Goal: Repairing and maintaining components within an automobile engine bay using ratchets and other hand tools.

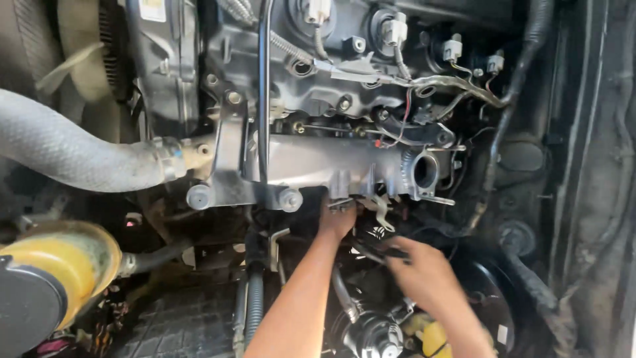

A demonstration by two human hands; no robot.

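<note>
While my left hand (336, 219) pinches something hidden under the ribbed cast-aluminium intake manifold (331, 162), my right hand (424, 268) clamps a thin black tool (377, 250), tight quarters.

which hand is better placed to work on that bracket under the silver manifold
Probably the left hand: it already reaches up against the small bracket beneath the silver manifold. The right hand sits lower.

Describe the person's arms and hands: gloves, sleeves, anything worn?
Both hands are bare: no gloves on the left hand or the right hand. Both forearms are bare as far as the bottom edge of the picture, with no sleeve or cuff in view. No watch, band or ring shows. The right hand is slightly blurred, so small details there cannot be told.
</note>
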